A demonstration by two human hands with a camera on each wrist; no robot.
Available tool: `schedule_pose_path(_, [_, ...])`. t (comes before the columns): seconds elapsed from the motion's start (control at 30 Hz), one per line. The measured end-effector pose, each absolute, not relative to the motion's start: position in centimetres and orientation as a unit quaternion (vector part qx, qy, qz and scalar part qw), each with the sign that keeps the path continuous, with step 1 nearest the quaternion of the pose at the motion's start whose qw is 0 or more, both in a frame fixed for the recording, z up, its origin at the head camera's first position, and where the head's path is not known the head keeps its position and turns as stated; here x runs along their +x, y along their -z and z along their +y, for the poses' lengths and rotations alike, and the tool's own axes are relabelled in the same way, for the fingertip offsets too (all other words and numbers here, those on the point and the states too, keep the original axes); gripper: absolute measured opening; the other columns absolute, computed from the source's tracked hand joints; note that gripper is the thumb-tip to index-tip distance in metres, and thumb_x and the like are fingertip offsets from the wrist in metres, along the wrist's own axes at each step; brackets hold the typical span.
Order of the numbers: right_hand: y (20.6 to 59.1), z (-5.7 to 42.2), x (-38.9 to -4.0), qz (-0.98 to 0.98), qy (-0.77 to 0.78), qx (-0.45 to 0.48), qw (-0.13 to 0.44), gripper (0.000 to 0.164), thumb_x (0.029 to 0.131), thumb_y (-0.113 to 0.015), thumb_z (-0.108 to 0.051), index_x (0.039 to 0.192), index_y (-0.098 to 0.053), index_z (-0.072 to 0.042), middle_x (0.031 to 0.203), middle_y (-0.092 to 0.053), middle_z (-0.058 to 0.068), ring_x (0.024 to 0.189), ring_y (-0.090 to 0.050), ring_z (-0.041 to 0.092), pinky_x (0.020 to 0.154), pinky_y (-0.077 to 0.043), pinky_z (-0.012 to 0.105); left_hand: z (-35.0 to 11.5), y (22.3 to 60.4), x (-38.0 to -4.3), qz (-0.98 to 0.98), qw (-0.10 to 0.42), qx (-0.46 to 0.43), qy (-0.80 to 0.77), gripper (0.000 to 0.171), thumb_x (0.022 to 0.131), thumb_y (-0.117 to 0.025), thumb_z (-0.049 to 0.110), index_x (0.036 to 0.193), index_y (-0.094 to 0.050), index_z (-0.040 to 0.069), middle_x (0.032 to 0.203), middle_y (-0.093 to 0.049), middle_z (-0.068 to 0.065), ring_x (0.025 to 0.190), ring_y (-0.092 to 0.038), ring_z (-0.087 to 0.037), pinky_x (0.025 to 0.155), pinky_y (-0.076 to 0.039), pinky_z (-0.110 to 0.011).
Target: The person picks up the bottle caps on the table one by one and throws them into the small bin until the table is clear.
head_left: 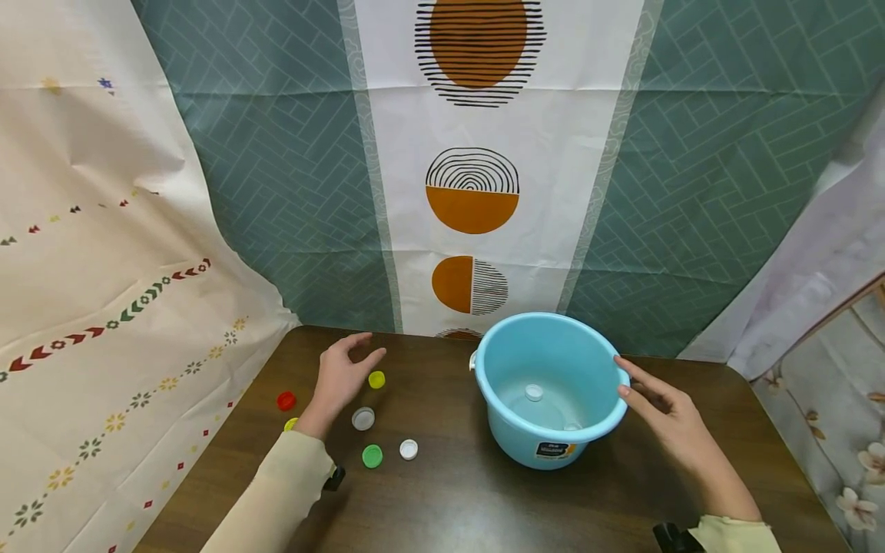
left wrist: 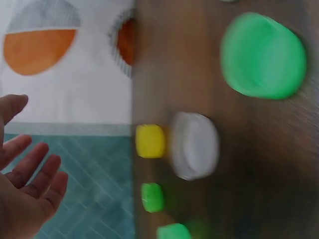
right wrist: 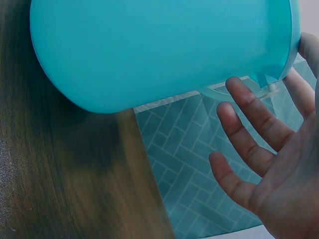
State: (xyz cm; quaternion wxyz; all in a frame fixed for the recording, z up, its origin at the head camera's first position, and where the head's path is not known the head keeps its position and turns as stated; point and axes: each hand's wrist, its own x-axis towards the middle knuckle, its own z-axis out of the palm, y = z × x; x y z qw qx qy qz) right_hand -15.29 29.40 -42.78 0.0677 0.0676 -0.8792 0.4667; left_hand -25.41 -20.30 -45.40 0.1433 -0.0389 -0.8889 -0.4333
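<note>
My left hand point(head_left: 348, 375) hovers over the far left of the table, thumb and fingers apart, holding nothing. Beneath and around it lie bottle caps: a yellow cap point(head_left: 376, 379), a grey-white cap point(head_left: 362, 418), a green cap point(head_left: 372, 456) and a white cap point(head_left: 409, 449). In the left wrist view, two more green caps point(left wrist: 152, 197) show, hidden from the head view. My right hand point(head_left: 667, 411) pinches the right rim of a light blue bucket point(head_left: 528, 453) between thumb and forefinger, its other fingers spread outside. Inside the bucket sits a white cap point(head_left: 533, 392).
Left of my left forearm are a red cap point(head_left: 286, 400) and a partly covered yellow cap point(head_left: 290, 424). The brown table point(head_left: 442, 499) ends at a patterned cloth point(head_left: 470, 284) behind. Another cloth point(head_left: 104, 346) hangs along the left side.
</note>
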Motion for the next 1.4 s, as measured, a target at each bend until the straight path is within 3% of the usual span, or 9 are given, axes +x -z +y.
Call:
schedule_pose_path(0.33, [42.9, 29.3, -15.5, -0.875, -0.474, 0.065, 0.067, 0.047, 0.095, -0.053, -0.032, 0.141, -0.041, -0.033, 0.125, -0.060, 0.010, 0.099, -0.061, 0.000, 0.076, -0.050, 0.016, -21.1, 48.6, -25.8, -0.940, 0.056, -0.001, 0.337, 0.059, 0.083, -0.068, 0.040, 0.128, -0.055, 0.004, 0.129, -0.057, -0.017, 0.118, -0.054, -0.035, 0.095, -0.047, -0.048])
schedule_pose_path(0.77, [42.7, 29.4, -15.6, -0.873, -0.481, 0.063, 0.055, 0.048, 0.095, -0.052, -0.034, 0.141, -0.040, -0.033, 0.128, -0.058, 0.009, 0.099, -0.061, 0.003, 0.077, -0.051, 0.018, -21.0, 50.1, -26.3, -0.961, 0.028, 0.029, 0.272, 0.061, 0.079, -0.071, 0.037, 0.124, -0.057, -0.002, 0.123, -0.059, -0.021, 0.112, -0.056, -0.037, 0.093, -0.046, -0.050])
schedule_pose_path(1.2, [42.8, 29.7, -15.7, -0.871, -0.484, 0.066, 0.055, 0.048, 0.095, -0.052, -0.033, 0.141, -0.040, -0.033, 0.131, -0.056, 0.009, 0.102, -0.062, 0.005, 0.078, -0.051, 0.020, -20.9, 50.6, -26.9, -0.967, 0.010, 0.031, 0.252, 0.057, 0.077, -0.074, 0.037, 0.117, -0.062, -0.002, 0.114, -0.064, -0.020, 0.098, -0.061, -0.032, 0.084, -0.051, -0.047])
schedule_pose_path(1.4, [42.9, 29.8, -15.8, -0.874, -0.479, 0.060, 0.053, 0.047, 0.095, -0.052, -0.034, 0.141, -0.040, -0.035, 0.130, -0.057, 0.007, 0.101, -0.062, 0.005, 0.079, -0.052, 0.022, -20.8, 50.7, -27.1, -0.967, -0.001, 0.034, 0.251, 0.051, 0.076, -0.075, 0.036, 0.110, -0.065, -0.001, 0.103, -0.068, -0.014, 0.081, -0.060, -0.023, 0.072, -0.052, -0.039])
